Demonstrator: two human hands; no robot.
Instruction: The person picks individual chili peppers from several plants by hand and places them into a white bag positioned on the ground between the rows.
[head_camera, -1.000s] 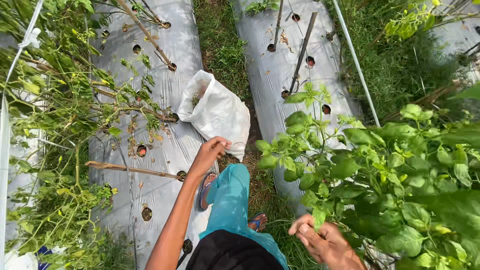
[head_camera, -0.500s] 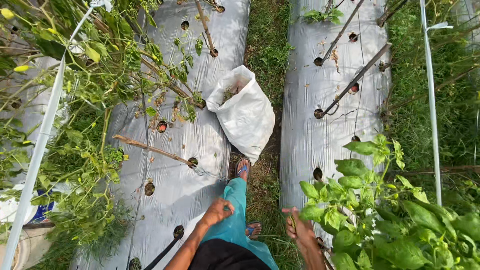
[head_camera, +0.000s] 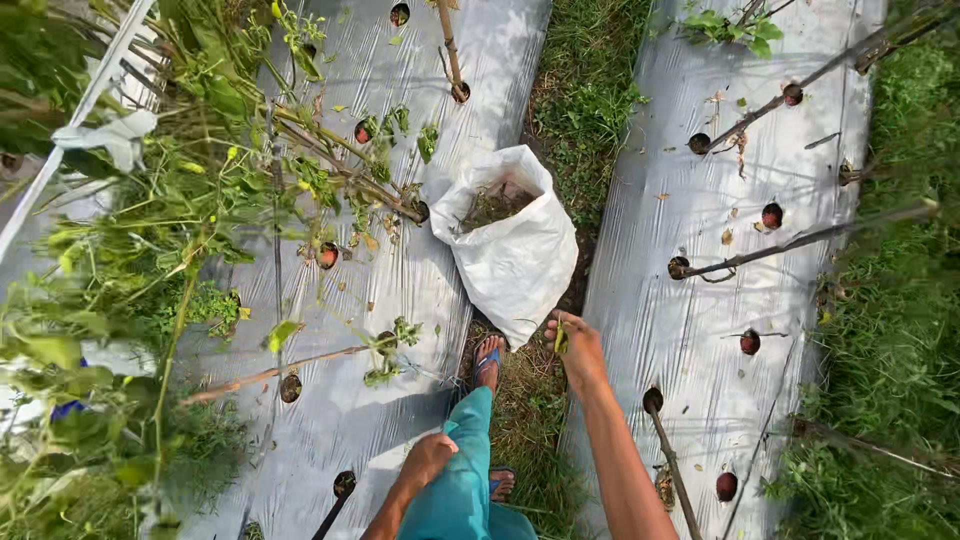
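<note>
White woven sack stands open-mouthed in the grassy furrow between 2 raised beds, leaning against the inner edge of the left bed. Dry plant debris shows inside its mouth. Silver plastic mulch with round planting holes covers both beds. The right hand is extended forward, just below the sack's lower right corner and near it without touching; its fingers are curled around a small yellow-green pod. The left hand hangs lower, against the teal trouser leg, fingers loosely bent and holding nothing visible; it is well apart from the sack. A sandalled foot stands just beneath the sack's bottom edge. Leaning green plants cover the left bed's outer edge.
</note>
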